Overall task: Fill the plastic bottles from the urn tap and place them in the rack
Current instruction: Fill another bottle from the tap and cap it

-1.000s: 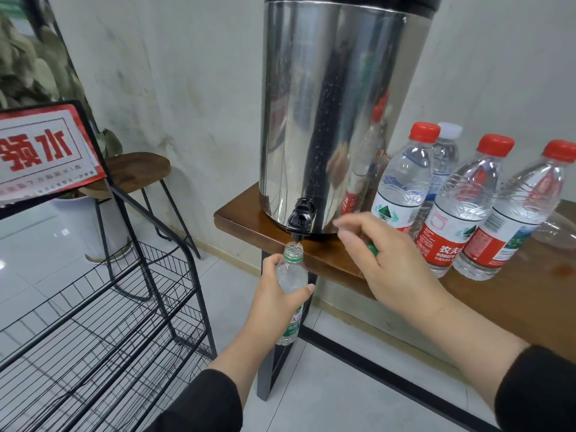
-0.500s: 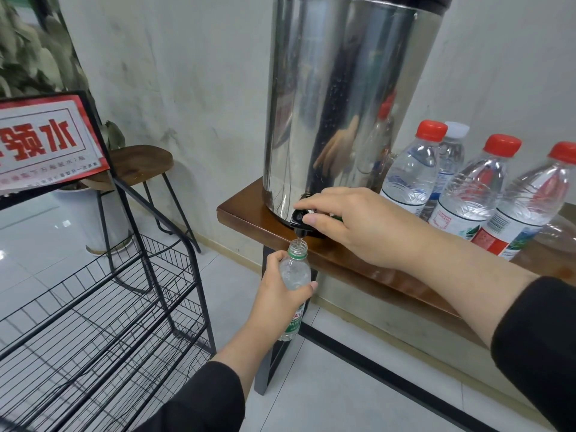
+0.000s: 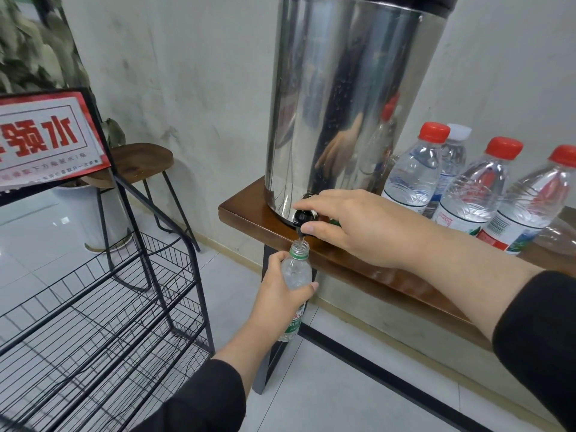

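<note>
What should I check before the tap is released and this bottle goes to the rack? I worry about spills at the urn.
1. Mouth of the clear plastic bottle with the green label sits right under the black tap of the steel urn: ok.
2. Left hand has a full grip round the bottle's upper body: ok.
3. Right hand is on the tap, finger and thumb around it: ok.
4. Fill level in the bottle: cannot tell.
5. Cap for this bottle: something green shows under the right hand; cannot tell.
6. Black wire rack beside the wooden table shows open shelf space: ok.
</note>
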`<action>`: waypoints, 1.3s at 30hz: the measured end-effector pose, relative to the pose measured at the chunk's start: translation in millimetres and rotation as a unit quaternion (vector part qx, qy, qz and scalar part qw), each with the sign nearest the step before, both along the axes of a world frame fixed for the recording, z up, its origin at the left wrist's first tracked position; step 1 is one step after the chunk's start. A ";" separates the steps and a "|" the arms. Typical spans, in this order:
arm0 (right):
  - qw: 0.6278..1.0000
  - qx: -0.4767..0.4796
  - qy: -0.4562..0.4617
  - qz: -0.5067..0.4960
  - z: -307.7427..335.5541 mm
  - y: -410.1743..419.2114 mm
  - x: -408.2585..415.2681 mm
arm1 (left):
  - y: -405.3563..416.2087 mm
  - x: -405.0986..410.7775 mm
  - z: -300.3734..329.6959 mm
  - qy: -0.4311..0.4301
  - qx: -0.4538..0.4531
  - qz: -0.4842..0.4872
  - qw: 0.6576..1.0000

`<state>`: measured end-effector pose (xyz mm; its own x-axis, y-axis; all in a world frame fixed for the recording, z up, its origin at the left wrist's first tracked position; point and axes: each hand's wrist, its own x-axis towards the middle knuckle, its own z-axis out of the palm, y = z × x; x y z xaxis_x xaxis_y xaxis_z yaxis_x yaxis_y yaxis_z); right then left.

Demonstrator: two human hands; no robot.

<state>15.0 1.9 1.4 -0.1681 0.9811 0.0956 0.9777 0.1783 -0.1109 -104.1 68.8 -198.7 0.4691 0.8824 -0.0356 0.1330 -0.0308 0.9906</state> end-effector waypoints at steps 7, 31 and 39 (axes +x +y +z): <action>1.000 -0.001 -0.024 0.013 2.0 0.4 -0.2 | -1.6 0.3 0.6 0.004 0.004 0.000 1.000; 0.999 -0.001 -0.042 -0.007 7.7 4.6 -3.7 | -1.1 -0.8 1.2 -0.014 0.002 -0.005 1.000; 0.994 0.035 -0.098 0.024 2.9 5.8 -6.1 | -0.4 -1.6 1.2 -0.017 0.003 -0.006 1.000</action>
